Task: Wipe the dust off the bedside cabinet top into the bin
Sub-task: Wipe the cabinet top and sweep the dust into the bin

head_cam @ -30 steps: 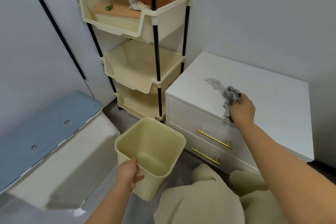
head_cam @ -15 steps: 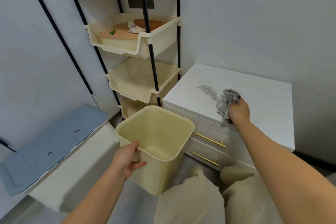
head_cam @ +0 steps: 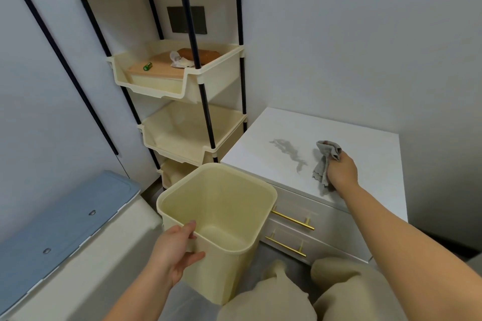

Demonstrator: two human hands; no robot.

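Observation:
The white bedside cabinet (head_cam: 365, 143) stands at the right with a streak of grey dust (head_cam: 287, 150) across its top. My right hand (head_cam: 341, 173) rests near the top's front edge, closed around a crumpled grey cloth (head_cam: 324, 157), to the right of the dust. My left hand (head_cam: 174, 250) grips the near rim of the cream plastic bin (head_cam: 221, 216), thumb outside and fingers inside. The bin is held up off the floor, its far rim close to the cabinet's front left corner, just below the top. The bin looks empty.
A cream tiered rack (head_cam: 180, 81) with black poles stands left of the cabinet, holding small items in its upper basket. A white box with a blue lid (head_cam: 62, 219) sits at the lower left. Two gold drawer handles (head_cam: 292, 220) face me. My knees (head_cam: 287, 294) are below.
My left hand has raised the bin from the floor and brought it towards the cabinet's front left corner. My right hand has kept the cloth at almost the same spot.

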